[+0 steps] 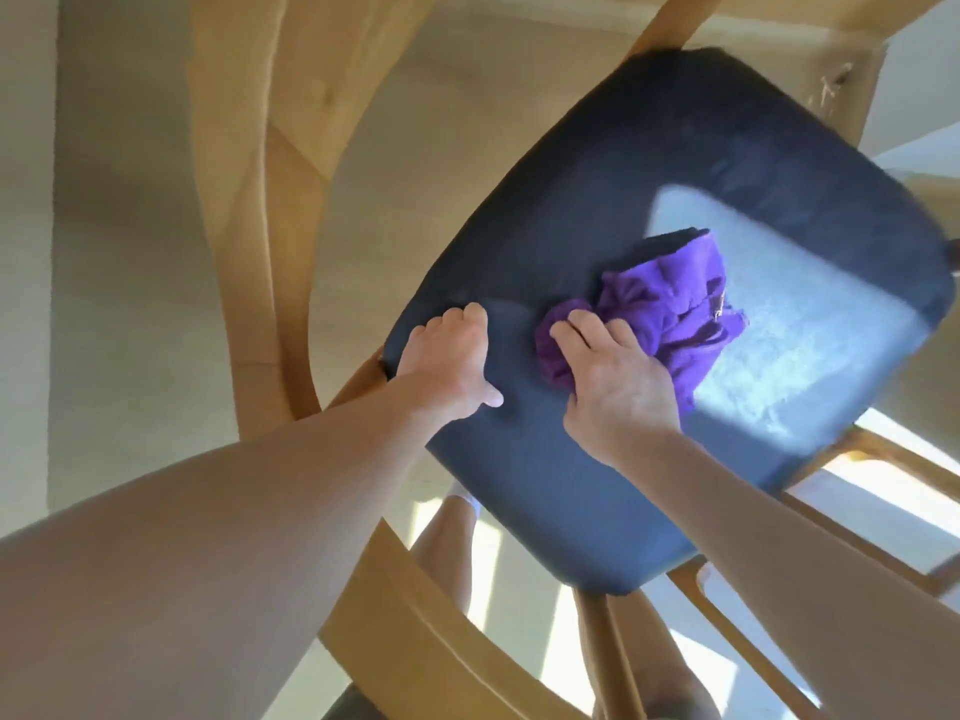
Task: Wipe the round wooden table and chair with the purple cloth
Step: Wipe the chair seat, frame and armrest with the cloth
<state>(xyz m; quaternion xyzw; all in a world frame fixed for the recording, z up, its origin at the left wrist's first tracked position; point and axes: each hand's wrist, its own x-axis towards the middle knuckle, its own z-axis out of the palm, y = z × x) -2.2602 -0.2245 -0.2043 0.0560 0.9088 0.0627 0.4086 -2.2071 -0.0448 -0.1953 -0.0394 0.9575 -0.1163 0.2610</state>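
— Two hands are working on the chair seat (597, 241), aren't they?

— Yes. The right hand (615, 376) is lying over the near end of the purple cloth (670, 309), fingers (576, 330) curling round a bunched fold and pressing it to the dark blue cushion.

— And the cloth, where is it sitting?

— It is lying crumpled near the middle of the seat, spreading away from the hand into a bright patch of sunlight (789, 324) that is falling across the far right part of the cushion.

— What is the left hand (447, 356) doing?

— It is resting on the seat's left edge, just beside the cloth but apart from it. Its fingers are bending over the rim of the cushion, and the thumb is lying flat on top, pointing toward the other hand.

— Is the chair frame showing?

— Pale wooden parts (270, 200) are curving round the seat on the left, and more wooden rails (415, 631) are crossing underneath at the bottom. Whether any of this wood is the tabletop, I cannot tell.

— Anything below?

— A light floor (130, 200) is showing around everything, with strips of sun at the lower right, and part of the person's leg (447, 543) is appearing under the seat.
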